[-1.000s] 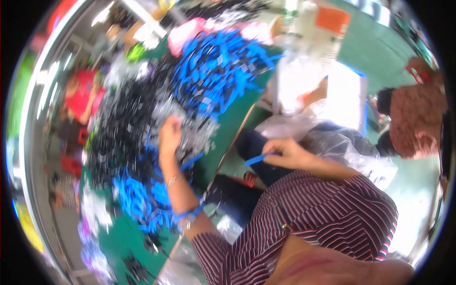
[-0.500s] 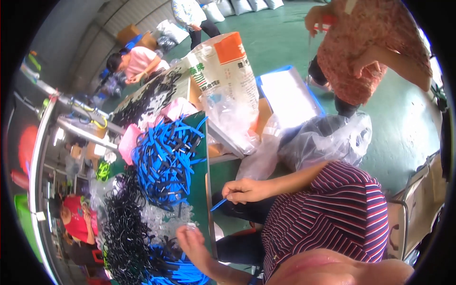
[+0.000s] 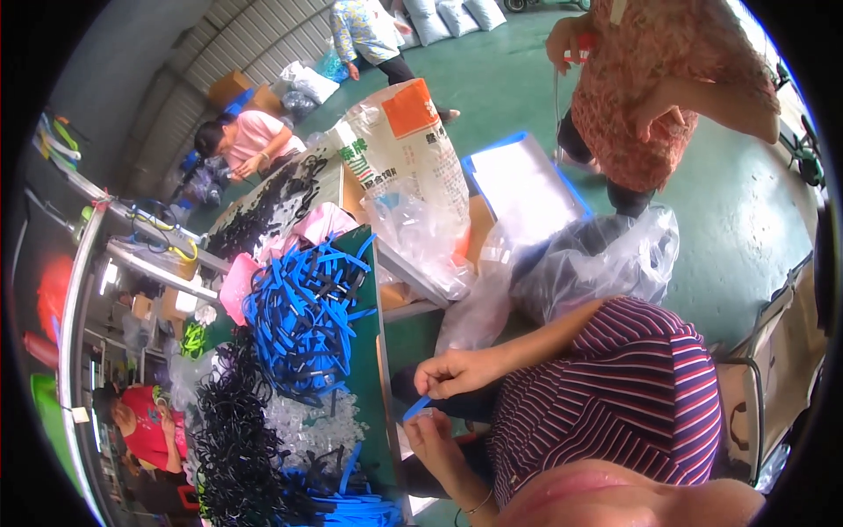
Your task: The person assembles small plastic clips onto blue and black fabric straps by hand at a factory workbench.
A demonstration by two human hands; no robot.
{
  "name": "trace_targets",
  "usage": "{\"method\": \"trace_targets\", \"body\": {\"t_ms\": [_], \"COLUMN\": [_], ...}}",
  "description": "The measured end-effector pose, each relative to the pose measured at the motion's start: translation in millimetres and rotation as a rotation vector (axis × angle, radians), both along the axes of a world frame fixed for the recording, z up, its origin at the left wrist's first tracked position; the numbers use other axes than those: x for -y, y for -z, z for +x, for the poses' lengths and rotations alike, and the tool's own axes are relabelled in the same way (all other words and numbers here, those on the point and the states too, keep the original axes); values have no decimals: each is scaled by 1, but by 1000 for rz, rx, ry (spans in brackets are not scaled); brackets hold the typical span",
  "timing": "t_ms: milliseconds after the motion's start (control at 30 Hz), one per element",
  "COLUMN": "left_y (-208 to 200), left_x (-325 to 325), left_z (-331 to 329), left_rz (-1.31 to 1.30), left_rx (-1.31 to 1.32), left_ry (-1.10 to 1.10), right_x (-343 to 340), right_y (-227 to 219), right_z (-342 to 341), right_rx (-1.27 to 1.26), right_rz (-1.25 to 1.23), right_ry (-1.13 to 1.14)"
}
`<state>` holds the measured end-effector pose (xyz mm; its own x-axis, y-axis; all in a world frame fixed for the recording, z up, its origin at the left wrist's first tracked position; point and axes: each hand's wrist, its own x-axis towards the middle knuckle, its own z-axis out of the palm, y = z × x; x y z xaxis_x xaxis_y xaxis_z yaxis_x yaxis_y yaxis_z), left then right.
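Observation:
My right hand [image 3: 458, 373], the upper one in view, pinches a short blue strap [image 3: 416, 407]. Just below it, my left hand [image 3: 432, 439] has its fingers closed at the strap's lower end. A small clear plastic piece [image 3: 425, 414] shows at the left fingertips, partly hidden by them. Both hands are off the table's edge, above my lap. Next to them on the green table [image 3: 376, 422] lie a heap of clear plastic pieces [image 3: 318, 423], a pile of blue straps [image 3: 307, 307] with black parts, and a tangle of black cords [image 3: 233, 430].
More blue straps [image 3: 356, 509] lie at the table's lower end. Beyond the table stand a large printed sack [image 3: 413, 167], a blue-rimmed white tray [image 3: 531, 180] and a clear plastic bag [image 3: 606, 263]. A person in a floral top [image 3: 676, 79] stands nearby; others work farther off.
My left hand has moved right, away from the heap of clear pieces, to meet the blue strap. My right hand has shifted slightly. The whole view has tilted a little.

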<state>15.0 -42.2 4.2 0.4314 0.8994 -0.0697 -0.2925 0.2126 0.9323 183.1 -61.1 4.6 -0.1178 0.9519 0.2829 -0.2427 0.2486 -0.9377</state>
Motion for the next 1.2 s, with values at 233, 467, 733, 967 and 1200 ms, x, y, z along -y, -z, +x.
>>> {"method": "trace_targets", "body": {"t_ms": [233,467,733,967,1200], "left_y": [6,3,8,4,3], "left_x": [6,12,13,13,13], "left_z": [0,2,4,6,15], "left_rz": [-98,-67,-65,-130,-212], "left_rx": [66,110,170,180,213], "left_ry": [-72,-114,-97,-91,-68], "right_x": [4,9,11,9,9], "right_y": [6,9,13,24,23], "right_z": [-9,-6,-8,-5,4], "right_rx": [57,119,144,128,150], "right_rz": [33,-31,-56,-38,-110], "right_ry": [-25,-59,-67,-28,-55]}}
